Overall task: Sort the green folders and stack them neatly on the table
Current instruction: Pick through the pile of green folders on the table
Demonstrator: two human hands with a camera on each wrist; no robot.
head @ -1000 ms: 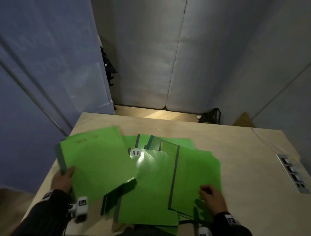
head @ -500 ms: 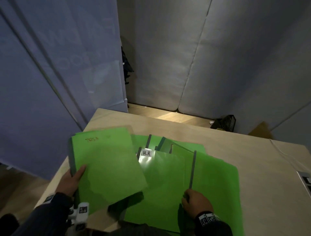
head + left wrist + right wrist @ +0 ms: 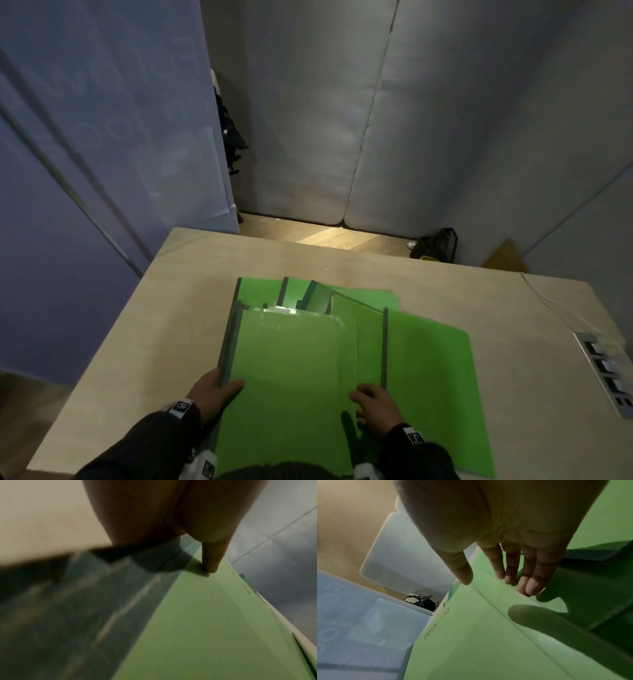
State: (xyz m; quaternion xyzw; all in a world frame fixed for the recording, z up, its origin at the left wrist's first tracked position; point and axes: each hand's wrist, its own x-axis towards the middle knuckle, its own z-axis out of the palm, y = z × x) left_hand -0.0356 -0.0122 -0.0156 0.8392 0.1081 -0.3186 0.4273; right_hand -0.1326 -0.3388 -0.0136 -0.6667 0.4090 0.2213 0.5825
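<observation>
Green folders (image 3: 291, 377) are lying in one overlapping heap on a single table (image 3: 171, 325) — at least five are showing by their dark spines and separate edges, though the exact number underneath cannot be told. Two hands are showing — one left hand (image 3: 214, 394), one right hand (image 3: 375, 406). One power strip (image 3: 606, 370) is sitting at the table's right edge.

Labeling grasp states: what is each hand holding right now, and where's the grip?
Left hand grips the top green folder at its near left corner by the dark spine, thumb on the cover. Right hand holds nothing; its straight fingers rest on the folders.
</observation>
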